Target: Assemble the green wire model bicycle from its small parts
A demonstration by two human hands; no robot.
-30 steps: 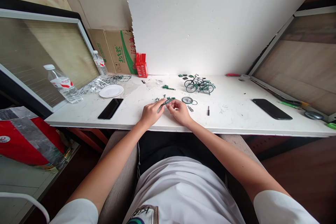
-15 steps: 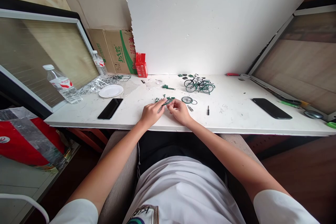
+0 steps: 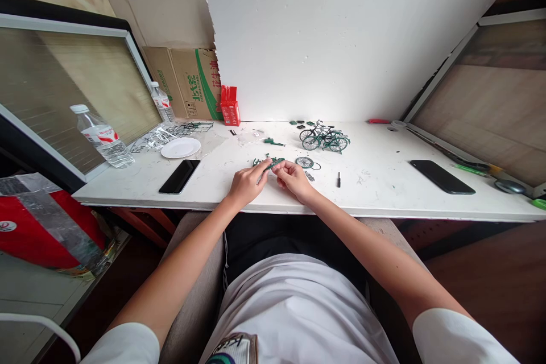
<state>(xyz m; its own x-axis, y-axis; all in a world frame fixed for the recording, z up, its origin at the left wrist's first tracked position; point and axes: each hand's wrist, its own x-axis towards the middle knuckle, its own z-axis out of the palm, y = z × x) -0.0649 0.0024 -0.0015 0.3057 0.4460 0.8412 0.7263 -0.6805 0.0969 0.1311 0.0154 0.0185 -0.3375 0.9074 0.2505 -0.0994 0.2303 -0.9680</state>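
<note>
Near the front of the white table, my left hand (image 3: 249,183) and my right hand (image 3: 293,180) meet over a small green model bicycle part (image 3: 276,163). Both hands are closed on it with fingertips pinched, and they partly cover it. Right of my right hand lie a spoked model wheel (image 3: 304,162) and a thin ring (image 3: 316,166). A small grey part (image 3: 309,176) sits just below them. Farther right is a short dark screwdriver-like tool (image 3: 339,180). Small green pieces (image 3: 257,162) lie beyond my left fingers.
Assembled model bicycles (image 3: 326,137) stand behind the hands, near a green part (image 3: 273,141). At left are a phone (image 3: 180,177), a white plate (image 3: 181,148), plastic frames (image 3: 170,132) and a water bottle (image 3: 102,136). A black phone (image 3: 442,176) and mouse (image 3: 509,186) are at right.
The fingers of my right hand have shifted slightly at the green part, which has tilted a little. My left hand stays nearly still.
</note>
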